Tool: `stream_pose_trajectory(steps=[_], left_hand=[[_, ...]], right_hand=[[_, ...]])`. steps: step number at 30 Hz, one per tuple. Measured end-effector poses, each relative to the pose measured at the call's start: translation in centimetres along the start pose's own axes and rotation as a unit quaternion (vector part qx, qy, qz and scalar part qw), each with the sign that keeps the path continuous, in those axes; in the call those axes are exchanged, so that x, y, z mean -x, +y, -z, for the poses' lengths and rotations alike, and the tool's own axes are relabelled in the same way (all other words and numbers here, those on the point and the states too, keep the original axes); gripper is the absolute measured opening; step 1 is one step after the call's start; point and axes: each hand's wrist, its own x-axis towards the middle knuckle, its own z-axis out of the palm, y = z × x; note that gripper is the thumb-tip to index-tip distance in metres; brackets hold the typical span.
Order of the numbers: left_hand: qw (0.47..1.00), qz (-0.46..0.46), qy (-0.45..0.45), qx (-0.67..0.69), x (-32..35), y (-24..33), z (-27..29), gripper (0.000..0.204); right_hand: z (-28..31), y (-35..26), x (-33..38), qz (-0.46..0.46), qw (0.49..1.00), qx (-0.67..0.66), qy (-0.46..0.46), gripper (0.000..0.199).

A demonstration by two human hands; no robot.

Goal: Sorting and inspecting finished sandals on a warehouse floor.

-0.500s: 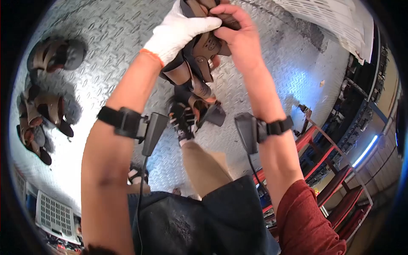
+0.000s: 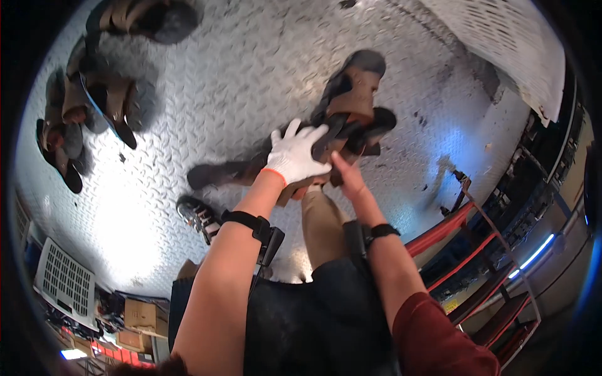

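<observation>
A pile of brown-strapped sandals (image 2: 351, 103) with dark soles lies on the metal floor in front of my legs. My left hand (image 2: 296, 153), in a white knit glove with an orange cuff, rests spread on the near part of the pile. Beside it, my bare right hand (image 2: 348, 178) is against the pile's near right side. Its fingers are partly hidden and blurred, so its grip is unclear. One dark sandal sole (image 2: 216, 174) sticks out to the left of the gloved hand.
More brown sandals (image 2: 113, 103) lie on the floor at the far left. A white slatted crate (image 2: 527, 62) stands at the far right, and a grey one (image 2: 66, 276) at the near left. A red-shelved rack (image 2: 495, 276) is at the right, cardboard boxes (image 2: 143, 316) at the lower left.
Both hands have come down and nearer to my body from the far side. The sandals that they held together are now low, in a spread pile, and my left fingers have spread.
</observation>
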Motion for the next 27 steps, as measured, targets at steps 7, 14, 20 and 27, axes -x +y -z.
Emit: stream_pose_trajectory(steps=[7,14,20,27], left_hand=[[0.916,0.086,0.060,0.388,3.8,-2.3,-0.3,0.087],[0.745,0.064,0.405,0.525,15.7,-0.6,-0.7,0.085],[0.411,0.132,0.423,0.797,17.2,1.1,-0.3,0.038],[0.358,0.217,0.489,0.766,6.1,3.9,1.0,0.074]], right_hand=[[-5.6,-3.3,2.1,-0.028,0.997,0.016,-0.076,0.035],[-15.2,-5.8,11.1,0.043,0.950,0.272,-0.147,0.052],[-24.5,-10.3,10.3,0.165,0.681,0.665,-0.258,0.076],[-22.4,-12.9,2.9,0.275,0.726,0.611,-0.153,0.069]])
